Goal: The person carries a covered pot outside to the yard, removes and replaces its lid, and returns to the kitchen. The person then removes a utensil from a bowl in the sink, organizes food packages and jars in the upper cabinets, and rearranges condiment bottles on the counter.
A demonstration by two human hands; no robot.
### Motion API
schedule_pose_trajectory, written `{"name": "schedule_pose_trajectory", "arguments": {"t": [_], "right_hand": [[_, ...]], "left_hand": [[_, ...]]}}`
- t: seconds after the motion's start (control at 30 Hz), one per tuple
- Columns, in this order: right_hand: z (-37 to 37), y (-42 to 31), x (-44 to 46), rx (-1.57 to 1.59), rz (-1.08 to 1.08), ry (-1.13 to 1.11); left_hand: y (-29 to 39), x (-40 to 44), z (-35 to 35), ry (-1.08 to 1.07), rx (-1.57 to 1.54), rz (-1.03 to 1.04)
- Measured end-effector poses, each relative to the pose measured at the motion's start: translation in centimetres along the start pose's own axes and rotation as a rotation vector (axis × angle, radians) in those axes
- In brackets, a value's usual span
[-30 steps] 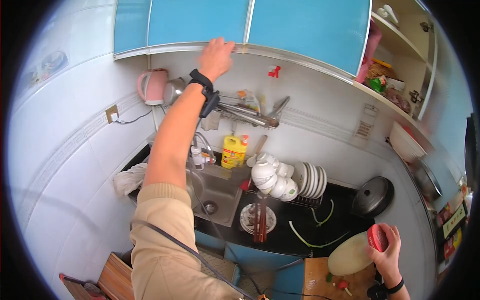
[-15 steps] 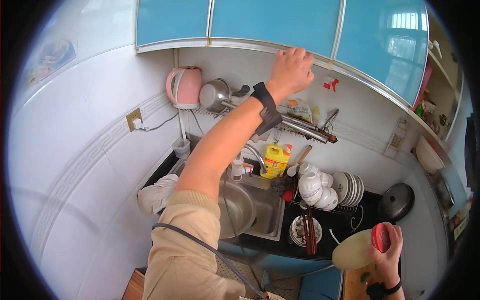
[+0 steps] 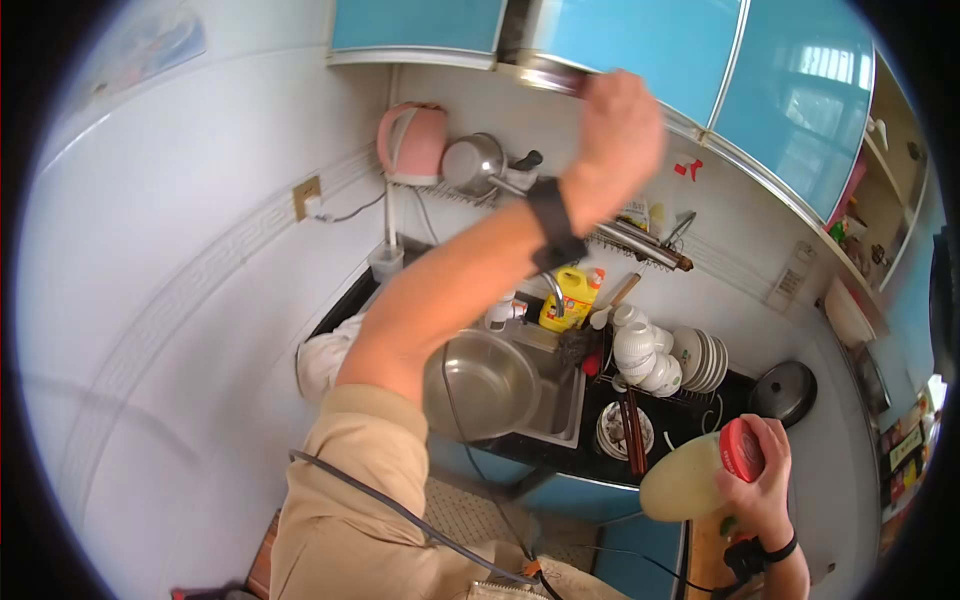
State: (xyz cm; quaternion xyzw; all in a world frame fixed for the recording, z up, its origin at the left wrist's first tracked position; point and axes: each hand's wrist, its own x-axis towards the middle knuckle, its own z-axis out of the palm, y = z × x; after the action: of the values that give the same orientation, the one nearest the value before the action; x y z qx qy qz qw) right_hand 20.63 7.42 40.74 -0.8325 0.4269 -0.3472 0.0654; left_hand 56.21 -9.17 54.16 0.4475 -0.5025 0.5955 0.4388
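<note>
My left hand is raised at the lower edge of a blue wall cabinet door, which stands slightly ajar at its left side. Its fingers are curled on that edge, blurred by motion. Low on the right, my right hand holds a jar of pale yellowish contents by its red lid. The jar lies tilted, its body pointing left, above a wooden board.
Below are a steel sink with a large metal basin, a yellow bottle, stacked bowls, plates and a black lid. A pink kettle and a pot sit on a wall rack.
The view has swung left. My left hand has moved along the cabinet's lower edge, and a gap now shows beside a door. The jar remains in my right hand.
</note>
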Motion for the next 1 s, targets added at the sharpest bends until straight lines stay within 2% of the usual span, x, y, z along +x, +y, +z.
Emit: {"name": "schedule_pose_trajectory", "arguments": {"t": [0.03, 0.1, 0.17, 0.2, 0.23, 0.27, 0.37, 0.4, 0.47, 0.6, 0.67, 0.73, 0.8, 0.87, 0.93, 0.97, 1.0], "right_hand": [[-0.1, -0.2, -0.3, 0.008, -0.034, -0.009], [-0.3, -0.6, -0.8, 0.014, -0.093, -0.020], [-0.7, -0.5, -1.6, 0.017, -0.149, -0.022], [-1.1, -0.6, -1.9, 0.014, -0.166, -0.035], [-1.4, -0.8, -2.2, 0.009, -0.175, -0.029], [-1.6, -0.9, -2.6, 0.028, -0.165, -0.047], [-2.1, -0.5, -3.2, 0.033, -0.170, -0.072], [-2.1, -0.8, -3.3, 0.029, -0.184, -0.091], [-2.0, -1.0, -3.6, 0.013, -0.203, -0.109], [-1.2, -1.0, -3.2, -0.005, -0.219, -0.133], [-0.9, -1.3, -2.5, 0.001, -0.223, -0.128], [-0.5, -1.5, -1.5, 0.006, -0.249, -0.126], [-0.1, -2.2, 0.0, -0.003, -0.238, -0.112], [1.0, -3.0, 1.6, 0.024, -0.255, -0.066], [2.6, -3.8, 3.8, 0.056, -0.262, -0.033], [3.5, -4.3, 5.2, 0.085, -0.273, -0.003], [4.4, -4.9, 6.7, 0.120, -0.287, 0.022]], "left_hand": [[2.4, 0.2, -1.6, 0.014, -0.004, 0.026], [6.9, 0.9, -3.8, -0.103, 0.109, 0.157], [11.6, 1.8, -6.4, -0.299, 0.334, 0.212], [13.1, 1.9, -6.6, -0.288, 0.342, 0.202], [14.5, 1.8, -6.5, -0.296, 0.389, 0.284], [15.3, 1.8, -6.6, -0.303, 0.436, 0.370], [17.3, 1.9, -6.9, -0.368, 0.308, 0.416], [17.8, 2.2, -7.5, -0.366, 0.306, 0.424], [19.0, 2.4, -8.9, -0.514, 0.417, 0.462], [21.2, 0.6, -9.6, -0.589, 0.357, 0.543], [19.9, -1.5, -11.1, -0.458, 0.011, 0.571], [17.0, -1.6, -13.8, -0.751, -0.417, 0.469], [12.8, -1.7, -16.3, -1.112, -0.775, 0.212], [8.7, -5.6, -16.6, -1.148, -1.235, -0.064], [5.8, -11.9, -15.9, -1.040, -1.467, -0.202], [4.4, -14.1, -16.3, -1.123, -1.465, -0.254], [3.2, -16.2, -16.5, -1.243, -1.533, -0.415]]}}
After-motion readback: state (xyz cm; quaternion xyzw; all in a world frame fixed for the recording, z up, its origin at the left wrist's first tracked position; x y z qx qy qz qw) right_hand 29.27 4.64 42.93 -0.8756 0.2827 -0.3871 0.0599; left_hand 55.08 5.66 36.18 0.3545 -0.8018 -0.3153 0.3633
